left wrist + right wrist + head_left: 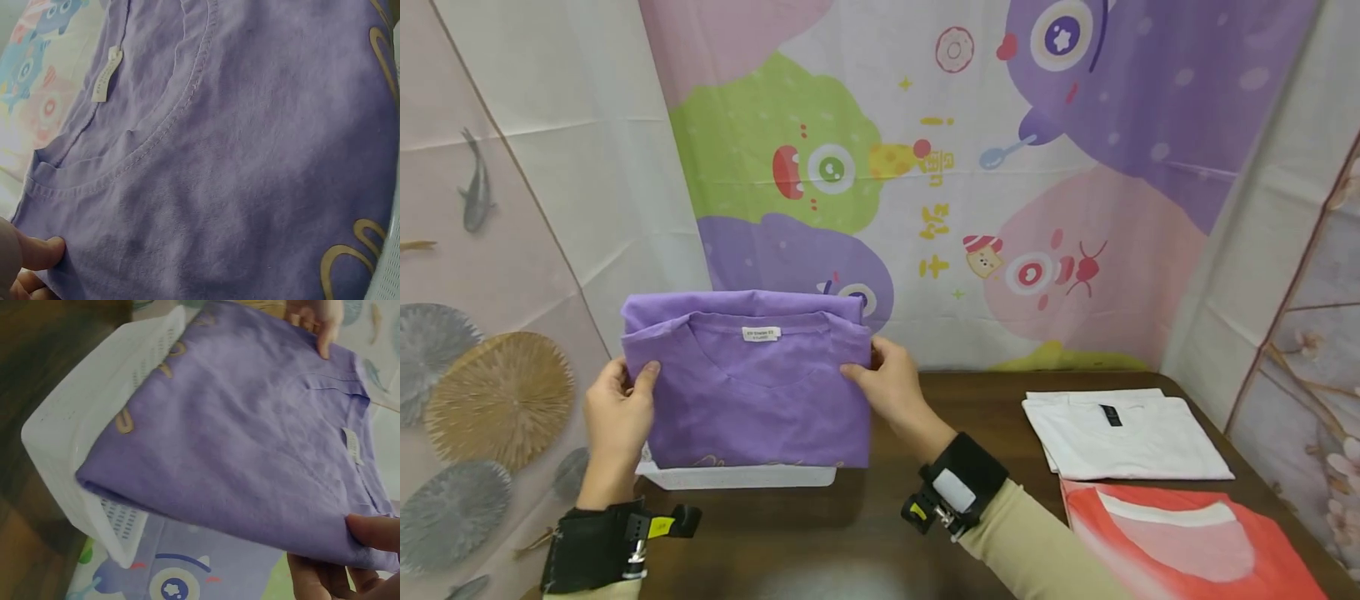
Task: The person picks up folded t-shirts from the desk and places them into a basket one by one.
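A folded purple T-shirt (767,408) with a white neck label hangs between both hands, its neckline toward the top. My left hand (619,412) pinches its left side, thumb in front and fingers behind. At the opposite side my right hand (895,387) grips the edge the same way, its thumb (375,531) on the front in the right wrist view. Below and behind the shirt is a white perforated basket (69,431), largely covered by the shirt in the head view. Gold lettering (350,256) runs along the shirt's lower part.
On the right of the dark wooden table (955,517) lies a folded white T-shirt (1127,442) with a black label. A red and pink shirt (1195,542) lies in front of it. A cartoon-printed curtain (917,192) hangs behind the table.
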`<state>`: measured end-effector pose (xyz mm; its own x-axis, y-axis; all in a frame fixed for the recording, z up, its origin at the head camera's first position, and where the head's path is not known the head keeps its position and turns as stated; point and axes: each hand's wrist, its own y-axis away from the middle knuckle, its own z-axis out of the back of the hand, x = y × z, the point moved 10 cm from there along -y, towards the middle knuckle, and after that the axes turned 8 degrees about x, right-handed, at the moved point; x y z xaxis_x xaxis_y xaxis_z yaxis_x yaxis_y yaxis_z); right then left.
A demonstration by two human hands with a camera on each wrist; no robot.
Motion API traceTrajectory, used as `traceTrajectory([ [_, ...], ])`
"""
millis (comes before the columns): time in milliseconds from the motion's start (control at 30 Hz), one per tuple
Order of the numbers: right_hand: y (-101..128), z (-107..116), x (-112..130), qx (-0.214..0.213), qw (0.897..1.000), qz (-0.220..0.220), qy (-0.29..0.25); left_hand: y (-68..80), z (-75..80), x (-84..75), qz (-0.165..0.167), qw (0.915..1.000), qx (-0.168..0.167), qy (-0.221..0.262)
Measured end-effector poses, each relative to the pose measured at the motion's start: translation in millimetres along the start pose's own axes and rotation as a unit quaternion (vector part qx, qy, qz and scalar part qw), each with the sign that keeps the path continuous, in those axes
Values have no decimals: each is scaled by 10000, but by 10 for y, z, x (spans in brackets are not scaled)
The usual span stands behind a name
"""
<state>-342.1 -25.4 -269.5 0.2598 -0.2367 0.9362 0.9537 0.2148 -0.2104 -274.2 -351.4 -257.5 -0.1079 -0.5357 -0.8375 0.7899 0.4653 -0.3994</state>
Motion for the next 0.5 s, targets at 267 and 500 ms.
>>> traceTrajectory([
  [267, -162, -150, 111, -144, 9990, 386, 175, -130, 123, 85, -100, 9993, -352, -15],
  [500, -239, -253, -77, -419, 9982, 413, 101, -198, 54, 296, -258, 9989, -392, -74],
])
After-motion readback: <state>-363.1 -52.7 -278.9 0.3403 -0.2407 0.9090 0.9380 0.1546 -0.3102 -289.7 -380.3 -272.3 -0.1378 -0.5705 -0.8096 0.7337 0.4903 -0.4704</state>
